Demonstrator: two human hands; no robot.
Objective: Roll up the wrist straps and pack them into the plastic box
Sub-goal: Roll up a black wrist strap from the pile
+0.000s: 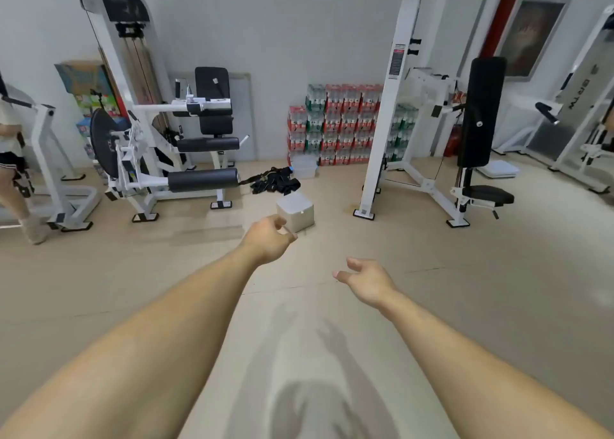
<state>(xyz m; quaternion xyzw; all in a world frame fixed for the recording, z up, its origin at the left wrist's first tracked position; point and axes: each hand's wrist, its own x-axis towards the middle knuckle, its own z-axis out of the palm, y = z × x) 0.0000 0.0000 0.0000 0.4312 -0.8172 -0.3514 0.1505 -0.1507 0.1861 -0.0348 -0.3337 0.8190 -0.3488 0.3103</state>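
A heap of black wrist straps (274,181) lies on the beige floor, far ahead of me between two gym machines. A clear plastic box (305,169) stands just right of the heap, in front of stacked water bottles. A white cube-shaped box (296,211) sits on the floor nearer to me. My left hand (269,239) reaches forward with loosely curled fingers, just short of the white cube and holding nothing. My right hand (365,280) is lower and nearer, fingers apart, empty.
A white leg machine with black pads (172,146) stands left of the straps. A white frame with a tall black pad (432,139) stands on the right. Shrink-wrapped bottle packs (335,126) line the wall. A person (13,159) stands at the far left.
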